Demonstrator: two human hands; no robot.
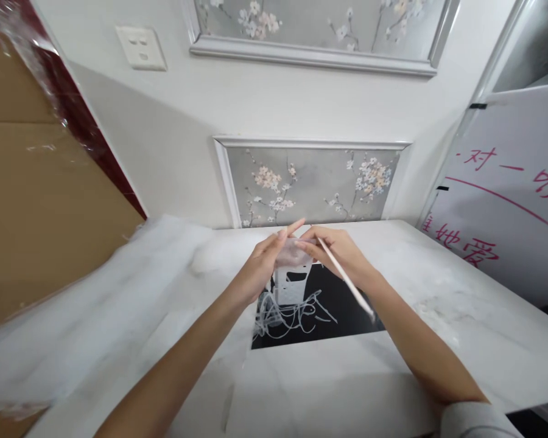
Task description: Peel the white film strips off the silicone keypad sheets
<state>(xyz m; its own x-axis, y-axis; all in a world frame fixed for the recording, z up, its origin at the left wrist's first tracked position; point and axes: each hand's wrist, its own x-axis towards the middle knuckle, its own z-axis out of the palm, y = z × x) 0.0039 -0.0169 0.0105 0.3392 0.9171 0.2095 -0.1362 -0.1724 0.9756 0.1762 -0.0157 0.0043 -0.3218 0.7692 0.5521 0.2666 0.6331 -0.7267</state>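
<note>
Above a black sheet, my hands meet around a small translucent whitish piece. My left hand grips its left side, with one finger stretched out past it. At its right edge, the fingers of my right hand pinch it. A slim white stick also sits in my right hand, slanting down to the right towards the wrist. On the black sheet below lie a whitish flat shape with a dark opening and a tangle of thin white strands or lines; I cannot tell which.
A white marbled tabletop lies underneath. Crumpled clear plastic wrap covers its left side, beside a large cardboard box. The wall with flowered panels stands behind; a whiteboard with red writing is at right.
</note>
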